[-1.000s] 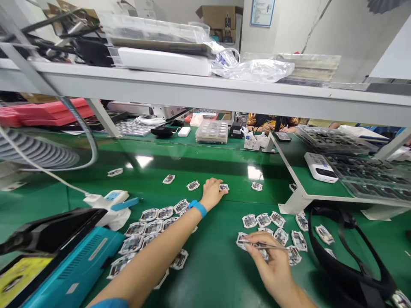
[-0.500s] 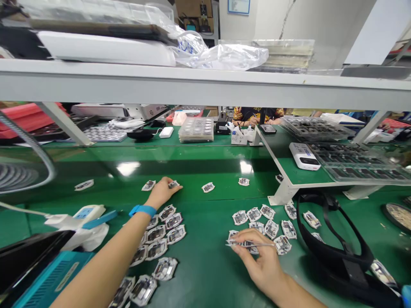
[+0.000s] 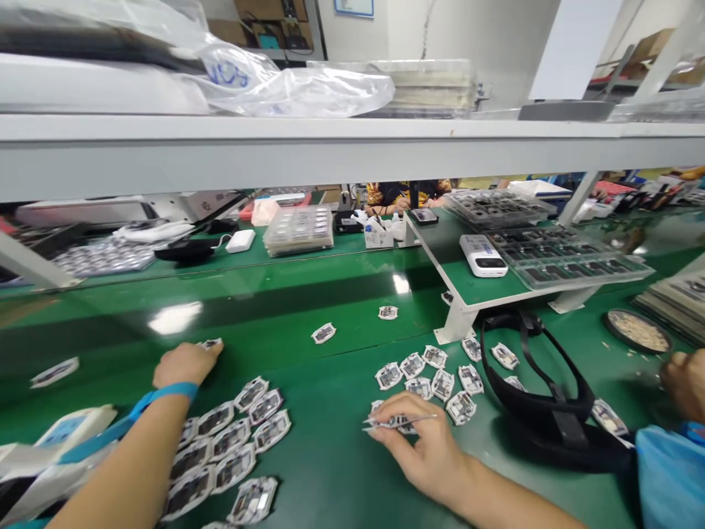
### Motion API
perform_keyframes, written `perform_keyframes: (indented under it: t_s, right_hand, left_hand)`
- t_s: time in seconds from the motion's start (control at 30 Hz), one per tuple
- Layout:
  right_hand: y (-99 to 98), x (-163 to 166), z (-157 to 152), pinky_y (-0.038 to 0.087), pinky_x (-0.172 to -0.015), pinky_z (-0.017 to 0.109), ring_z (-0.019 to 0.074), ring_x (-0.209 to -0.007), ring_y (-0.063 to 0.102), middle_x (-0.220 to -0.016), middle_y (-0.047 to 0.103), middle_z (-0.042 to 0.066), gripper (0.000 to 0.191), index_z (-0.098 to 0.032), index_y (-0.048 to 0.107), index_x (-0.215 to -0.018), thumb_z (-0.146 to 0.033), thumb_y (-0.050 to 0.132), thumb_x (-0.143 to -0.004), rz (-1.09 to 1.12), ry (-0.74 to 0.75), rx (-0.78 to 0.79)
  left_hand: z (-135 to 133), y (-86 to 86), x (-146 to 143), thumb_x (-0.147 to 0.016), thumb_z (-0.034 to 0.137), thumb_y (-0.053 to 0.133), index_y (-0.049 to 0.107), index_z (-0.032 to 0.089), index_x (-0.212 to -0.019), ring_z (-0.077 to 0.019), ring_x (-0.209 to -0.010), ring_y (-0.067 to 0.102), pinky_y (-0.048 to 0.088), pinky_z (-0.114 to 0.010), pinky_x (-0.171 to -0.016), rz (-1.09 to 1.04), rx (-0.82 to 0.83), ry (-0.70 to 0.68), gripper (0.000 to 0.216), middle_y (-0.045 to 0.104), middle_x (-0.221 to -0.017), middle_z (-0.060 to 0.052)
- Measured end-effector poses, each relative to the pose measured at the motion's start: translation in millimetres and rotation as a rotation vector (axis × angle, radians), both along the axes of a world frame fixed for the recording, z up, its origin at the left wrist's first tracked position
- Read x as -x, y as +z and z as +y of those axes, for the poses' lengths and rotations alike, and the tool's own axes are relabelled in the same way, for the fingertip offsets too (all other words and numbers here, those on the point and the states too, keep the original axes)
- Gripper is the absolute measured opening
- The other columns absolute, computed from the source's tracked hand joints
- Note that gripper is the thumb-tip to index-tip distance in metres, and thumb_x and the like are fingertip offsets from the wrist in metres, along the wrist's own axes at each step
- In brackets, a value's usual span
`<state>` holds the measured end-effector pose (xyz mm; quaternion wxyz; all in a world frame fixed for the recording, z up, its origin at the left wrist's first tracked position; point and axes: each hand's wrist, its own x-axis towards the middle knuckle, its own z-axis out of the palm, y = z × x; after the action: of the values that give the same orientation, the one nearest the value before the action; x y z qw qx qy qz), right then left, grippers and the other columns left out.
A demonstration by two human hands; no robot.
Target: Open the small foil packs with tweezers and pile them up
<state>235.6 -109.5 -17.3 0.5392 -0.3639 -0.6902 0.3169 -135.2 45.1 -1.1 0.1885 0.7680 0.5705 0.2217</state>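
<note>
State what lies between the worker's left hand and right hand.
Head view: a cluster of small parts beside the left hand, then bare green mat up to the right hand holding tweezers.

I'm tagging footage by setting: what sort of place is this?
Probably an electronics assembly line: small flat parts lie on a green belt, clear trays of components sit on a side stand, and the right hand holds tweezers.

Nothing here can be read. The clear plastic bag on the upper shelf bears blue print too blurred to make out. The blue-framed notice on the far wall, the white device's dark panel and any marks on the flat parts are too small.
</note>
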Motion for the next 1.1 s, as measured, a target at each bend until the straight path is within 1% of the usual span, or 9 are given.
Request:
perform_keyframes:
  t_s: [0.1,0.17,0.2,0.3,0.37,0.5,0.6,0.83,1.1]
  right_hand:
    - [1.8,-1,1,0.057,-0.070,0.028,0.0186,-0.077,0.071,-0.083,0.074,0.006,0.005,-0.020,0.068,-0.088,-0.021,0.065,-0.084,0.014,-0.018,0.009]
    - [4.0,-2,3,0.057,-0.071,0.029,0.0188,-0.078,0.071,-0.083,0.074,0.006,0.005,-0.020,0.069,-0.088,-0.022,0.065,-0.084,0.023,-0.032,0.011]
    - [5.4,-3,4,0.057,-0.072,0.030,0.0189,-0.078,0.071,-0.083,0.074,0.006,0.005,-0.021,0.069,-0.088,-0.022,0.066,-0.084,0.030,-0.042,0.015]
    - [9.2,-8,10,0.056,-0.074,0.031,0.0196,-0.079,0.070,-0.082,0.074,0.006,0.005,-0.020,0.069,-0.086,-0.021,0.065,-0.083,0.076,-0.094,0.055]
    - [10.5,-12,16,0.056,-0.072,0.031,0.0201,-0.079,0.070,-0.081,0.073,0.006,0.006,-0.019,0.069,-0.084,-0.022,0.064,-0.083,0.129,-0.131,0.091]
    - [8.5,-19,26,0.056,-0.072,0.031,0.0195,-0.078,0.070,-0.082,0.072,0.006,0.007,-0.018,0.067,-0.084,-0.024,0.064,-0.083,0.245,-0.194,0.166]
    - [5.4,-20,29,0.055,-0.073,0.030,0.0186,-0.078,0.069,-0.081,0.071,0.005,0.009,-0.018,0.066,-0.085,-0.026,0.065,-0.082,0.327,-0.209,0.187]
    - [9.4,-17,26,0.056,-0.074,0.030,0.0183,-0.079,0.069,-0.082,0.071,0.004,0.007,-0.020,0.065,-0.085,-0.026,0.065,-0.081,0.406,-0.137,0.208]
    - [23.0,-20,24,0.058,-0.072,0.030,0.0185,-0.078,0.070,-0.081,0.072,0.004,0.013,-0.020,0.064,-0.082,-0.033,0.065,-0.081,0.439,-0.143,0.199]
  left_hand:
    - [2,2.2,-12,-0.091,0.056,0.040,0.051,0.015,-0.048,-0.0078,-0.037,0.053,0.038,-0.027,-0.049,0.050,-0.043,0.172,0.060,0.047,-0.037,0.007]
    - [2,1.7,-31,-0.088,0.058,0.030,0.038,0.017,-0.035,-0.0076,-0.031,0.050,0.029,-0.028,-0.048,0.087,-0.055,0.257,0.067,0.026,-0.024,0.007]
    - [1,0.7,-44,-0.086,0.058,0.031,0.039,0.018,-0.035,-0.0092,-0.033,0.053,0.027,-0.028,-0.048,0.103,-0.055,0.285,0.065,0.026,-0.023,0.006]
    - [-8,-4.9,-96,-0.075,0.053,0.053,0.065,0.019,-0.059,-0.0177,-0.052,0.065,0.034,-0.026,-0.049,0.131,-0.018,0.267,0.039,0.060,-0.044,0.003]
    - [-18,-10.1,-138,-0.073,0.050,0.060,0.069,0.018,-0.076,-0.0206,-0.065,0.068,0.044,-0.027,-0.056,0.123,0.020,0.175,0.033,0.073,-0.069,-0.003]
    - [-28,-19.6,-210,-0.078,0.040,0.063,0.069,0.018,-0.090,-0.0228,-0.086,0.067,0.049,-0.030,-0.077,0.119,0.058,0.018,0.026,0.073,-0.092,-0.008]
    - [-28,-24.8,-243,-0.084,0.034,0.063,0.066,0.016,-0.097,-0.0221,-0.091,0.065,0.050,-0.038,-0.082,0.133,0.082,-0.032,0.023,0.069,-0.100,-0.008]
    - [-30,-28.8,-268,-0.089,0.032,0.060,0.061,0.016,-0.110,-0.0221,-0.097,0.064,0.052,-0.044,-0.084,0.142,0.128,-0.139,0.027,0.065,-0.112,-0.008]
    - [-45,-18.1,-245,-0.089,0.036,0.045,0.063,0.017,-0.090,-0.0239,-0.081,0.063,0.050,-0.036,-0.078,0.237,0.068,-0.040,0.026,0.063,-0.087,-0.009]
